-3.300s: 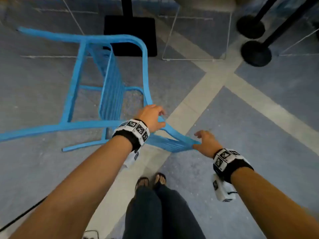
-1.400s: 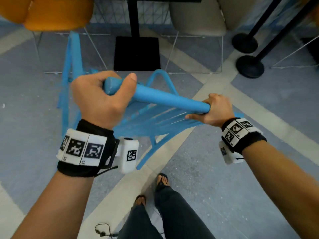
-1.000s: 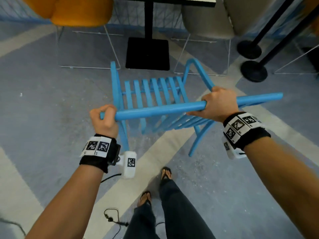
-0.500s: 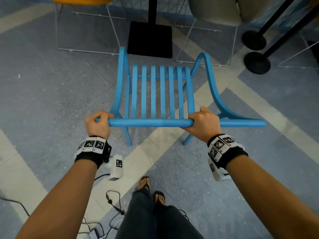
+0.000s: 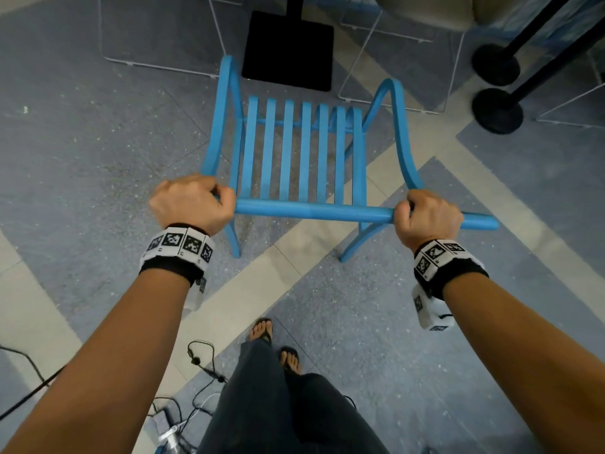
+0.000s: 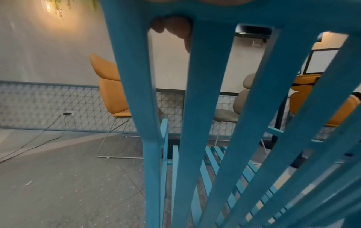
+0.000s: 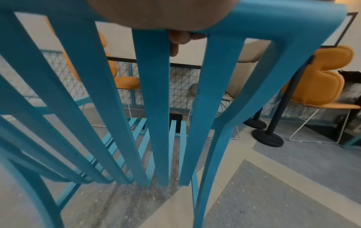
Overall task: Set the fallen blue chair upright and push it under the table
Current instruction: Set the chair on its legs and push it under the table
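The blue chair [image 5: 304,152] stands upright on the floor in front of me, its slatted seat facing the table's black base [image 5: 288,47]. My left hand [image 5: 193,201] grips the left end of the chair's top rail [image 5: 314,212], fingers curled round it. My right hand [image 5: 425,214] grips the same rail near its right end. In the left wrist view the chair's back slats [image 6: 203,108] fill the frame and my fingertips [image 6: 175,29] wrap over the rail. In the right wrist view my fingers [image 7: 179,38] curl round the chair's rail [image 7: 273,20] above its slats.
The table's post [image 5: 294,1] rises from the black base just beyond the chair. White wire chair legs [image 5: 157,60] flank it on both sides. Two black stanchion bases [image 5: 497,109] stand at the right. Cables [image 5: 199,355] lie by my feet.
The chair went from lying on its side to standing upright, turned to face the table. My right hand has slid outward along the top rail. The chair sits slightly nearer the table base.
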Available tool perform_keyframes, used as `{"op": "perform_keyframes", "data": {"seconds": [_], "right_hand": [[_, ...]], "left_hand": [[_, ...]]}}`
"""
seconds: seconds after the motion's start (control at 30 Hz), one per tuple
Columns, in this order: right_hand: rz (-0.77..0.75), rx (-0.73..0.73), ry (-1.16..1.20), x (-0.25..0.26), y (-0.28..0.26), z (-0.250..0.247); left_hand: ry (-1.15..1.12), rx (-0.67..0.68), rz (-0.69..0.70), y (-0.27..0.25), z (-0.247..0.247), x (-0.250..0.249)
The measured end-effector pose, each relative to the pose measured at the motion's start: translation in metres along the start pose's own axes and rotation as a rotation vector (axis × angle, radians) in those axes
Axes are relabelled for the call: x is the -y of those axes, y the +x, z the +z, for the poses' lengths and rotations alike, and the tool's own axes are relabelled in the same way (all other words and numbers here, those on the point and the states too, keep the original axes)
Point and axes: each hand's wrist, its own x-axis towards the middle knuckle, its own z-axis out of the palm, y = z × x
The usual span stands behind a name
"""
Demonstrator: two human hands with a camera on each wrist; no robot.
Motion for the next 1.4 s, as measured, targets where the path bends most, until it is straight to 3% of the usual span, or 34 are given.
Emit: {"op": "perform_keyframes", "data": {"seconds": [0.37,0.57,1.03,1.27,1.4], "right_hand": [[0.024,-0.028,0.017,0.033,0.089,0.025],[0.023,-0.049,0.019,0.053,0.173,0.048],[0.033,-0.053,0.050,0.096,0.342,0.084],[0.024,-0.057,0.067,0.107,0.401,0.097],[0.007,-0.064,0.048,0.119,0.405,0.103]], "left_hand": [[-0.009,0.045,-0.038,0.101,0.019,0.006],[-0.031,-0.019,-0.046,0.183,0.044,0.007],[-0.041,0.002,-0.022,0.358,0.093,0.009],[-0.033,-0.005,-0.031,0.418,0.107,0.003],[-0.014,-0.005,0.002,0.435,0.110,0.017]]}}
